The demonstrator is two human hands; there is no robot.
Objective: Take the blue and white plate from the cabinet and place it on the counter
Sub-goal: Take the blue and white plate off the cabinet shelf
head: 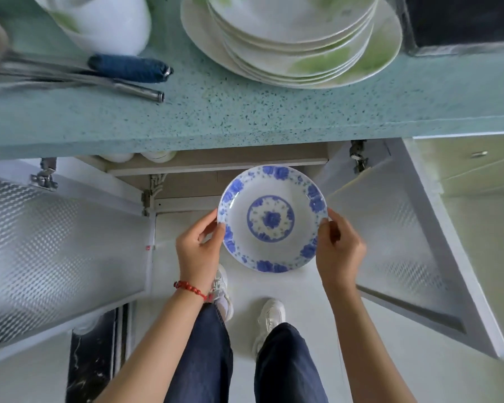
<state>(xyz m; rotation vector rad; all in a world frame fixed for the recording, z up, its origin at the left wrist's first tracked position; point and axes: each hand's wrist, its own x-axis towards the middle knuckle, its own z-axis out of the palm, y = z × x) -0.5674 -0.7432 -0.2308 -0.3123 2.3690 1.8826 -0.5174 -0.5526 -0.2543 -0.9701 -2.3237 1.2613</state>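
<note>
The blue and white plate [273, 219] is out of the cabinet [216, 181] and hangs level in the air between both hands, below the counter [245, 112] edge. The left hand [198, 248] pinches its left rim, the right hand [339, 251] clasps the right rim. So the fetching looks done; what remains is the lift up and forward from the hands onto the bare speckled stretch, short of the stacked plates [297, 45] and right of the utensils [79, 77] beyond the left hand.

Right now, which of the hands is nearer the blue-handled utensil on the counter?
Left. The left hand is below and right of the blue-handled utensil; the right hand is farther right, across the plate.
</note>
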